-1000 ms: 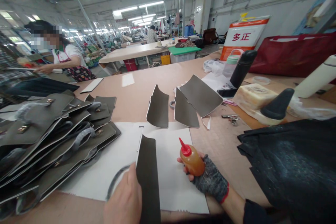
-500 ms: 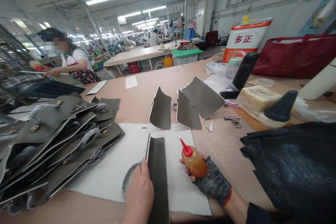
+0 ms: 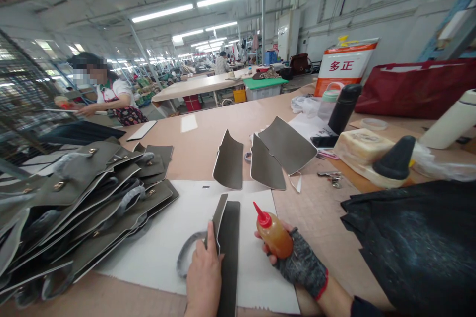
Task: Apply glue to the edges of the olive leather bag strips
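Note:
On a white sheet (image 3: pixel 260 277) in front of me stands a folded grey-brown leather bag panel (image 3: pixel 231 237) with a pale edge. My left hand (image 3: pixel 204 277), bare, grips its raised left flap, index finger lying along the flap and thumb on the inner side. Left of that hand, a wrapped loop handle (image 3: pixel 183 252) rests on the sheet. My right hand (image 3: pixel 297 257), in a dark grey fingerless glove, is closed around a squeeze bottle (image 3: pixel 277 235) of amber liquid. The bottle's red nozzle tilts up and left, apart from the panel.
Stacked bag pieces (image 3: pixel 92 198) fill the left side. Several curved panels (image 3: pixel 228 163) lie ahead. At right are small scissors (image 3: pixel 332 178), a wrapped block (image 3: pixel 366 146), a black cone (image 3: pixel 396 158), a black flask (image 3: pixel 344 109) and black sheeting (image 3: pixel 416 237). A co-worker (image 3: pixel 111 94) stands far left.
The panel's left flap has tilted rightward, showing its grey-brown outer face. My left hand has shifted slightly right, index finger now stretched along it. The bottle stays nearly in place.

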`<move>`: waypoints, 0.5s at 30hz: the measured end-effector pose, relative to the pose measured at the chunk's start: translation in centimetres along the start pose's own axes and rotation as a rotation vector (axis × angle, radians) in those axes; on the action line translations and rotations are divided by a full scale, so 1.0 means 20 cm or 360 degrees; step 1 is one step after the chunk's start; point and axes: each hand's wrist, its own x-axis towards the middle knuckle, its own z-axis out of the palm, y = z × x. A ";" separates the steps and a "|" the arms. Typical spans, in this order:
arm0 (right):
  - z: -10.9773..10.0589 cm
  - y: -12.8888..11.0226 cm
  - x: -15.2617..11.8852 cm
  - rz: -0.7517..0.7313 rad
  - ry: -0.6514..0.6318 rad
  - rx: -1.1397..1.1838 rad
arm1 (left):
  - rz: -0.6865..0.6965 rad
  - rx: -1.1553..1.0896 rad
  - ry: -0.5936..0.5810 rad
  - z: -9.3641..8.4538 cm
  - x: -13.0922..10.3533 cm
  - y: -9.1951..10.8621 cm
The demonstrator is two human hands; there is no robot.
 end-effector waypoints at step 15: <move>-0.05 -0.05 0.15 0.0165 -0.0147 -0.0618 | -0.0596 -0.1164 0.0282 -0.30 0.23 -0.57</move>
